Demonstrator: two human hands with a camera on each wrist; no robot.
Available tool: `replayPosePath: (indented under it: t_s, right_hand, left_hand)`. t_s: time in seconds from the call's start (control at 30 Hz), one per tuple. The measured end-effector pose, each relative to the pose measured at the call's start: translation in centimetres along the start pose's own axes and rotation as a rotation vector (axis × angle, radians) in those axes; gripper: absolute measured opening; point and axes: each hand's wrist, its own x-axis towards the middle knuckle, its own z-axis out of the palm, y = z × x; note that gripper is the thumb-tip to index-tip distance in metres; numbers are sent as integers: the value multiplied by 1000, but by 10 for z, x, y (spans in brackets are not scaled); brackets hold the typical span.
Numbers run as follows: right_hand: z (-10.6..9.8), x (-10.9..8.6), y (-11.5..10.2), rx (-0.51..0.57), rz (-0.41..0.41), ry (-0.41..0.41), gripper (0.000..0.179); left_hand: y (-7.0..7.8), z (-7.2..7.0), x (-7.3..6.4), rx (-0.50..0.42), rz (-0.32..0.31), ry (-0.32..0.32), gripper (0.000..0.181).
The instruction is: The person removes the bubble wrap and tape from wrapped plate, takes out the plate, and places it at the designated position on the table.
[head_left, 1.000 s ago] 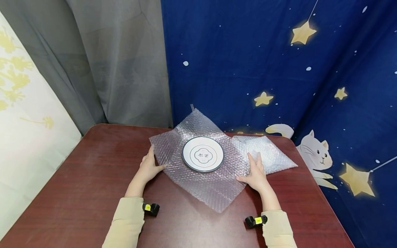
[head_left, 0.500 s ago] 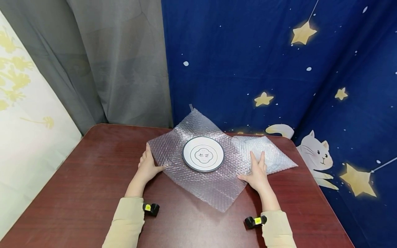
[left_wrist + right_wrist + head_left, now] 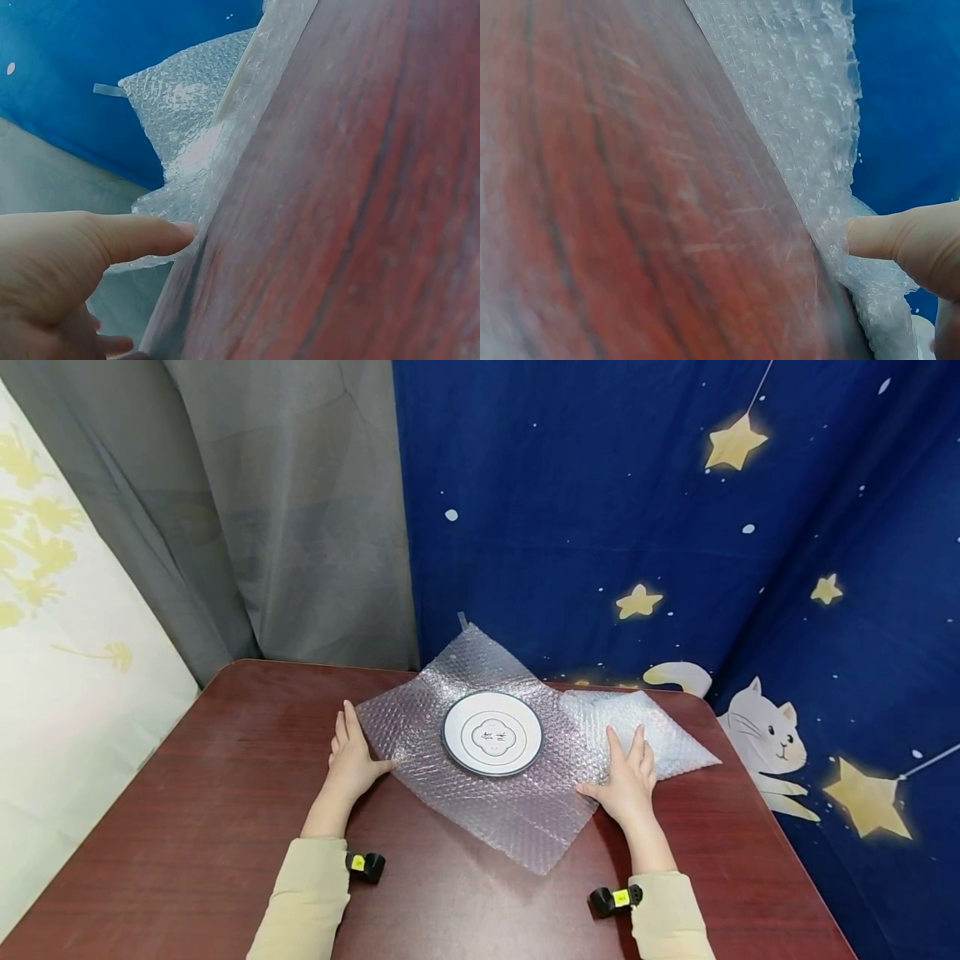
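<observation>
A round white plate (image 3: 492, 760) with a dark rim and a printed centre lies on a clear bubble wrap sheet (image 3: 491, 818). The sheet sits cornerwise on the table. At its left edge my left hand (image 3: 352, 764) has its fingers straight along the wrap, and the thumb tip touches the edge, as the left wrist view also shows with the bubble wrap (image 3: 184, 97). My right hand (image 3: 627, 783) spreads its fingers at the right corner. Its thumb touches the wrap in the right wrist view, where the bubble wrap (image 3: 795, 112) hides part of the table.
Another piece of bubble wrap (image 3: 682, 747) lies on the right, partly beneath my right hand. The reddish-brown table (image 3: 465, 910) has its back edge close behind the sheet. A grey curtain (image 3: 315, 527) and a blue star-printed curtain (image 3: 540, 527) hang beyond.
My left fingers have straightened and shifted slightly left from the sheet's corner. My right fingers have moved slightly right and spread. The near corner of the sheet has shifted a little right.
</observation>
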Motion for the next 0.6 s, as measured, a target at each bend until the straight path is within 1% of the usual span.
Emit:
replayPosePath:
  t_s: [0.17,0.4,0.5,0.6]
  right_hand:
    - [0,0,-1,-31,-16,13,112]
    - [0,0,-3,-41,-45,19,112]
    - [0,0,-4,-62,-84,29,110]
    - [1,0,-5,-73,-145,26,104]
  left_hand:
    - [-1,0,-1,34,37,23,127]
    - [-1,1,-2,126,106,1,112]
    - [0,1,-3,150,126,2,104]
    - [1,0,-3,182,144,4,96]
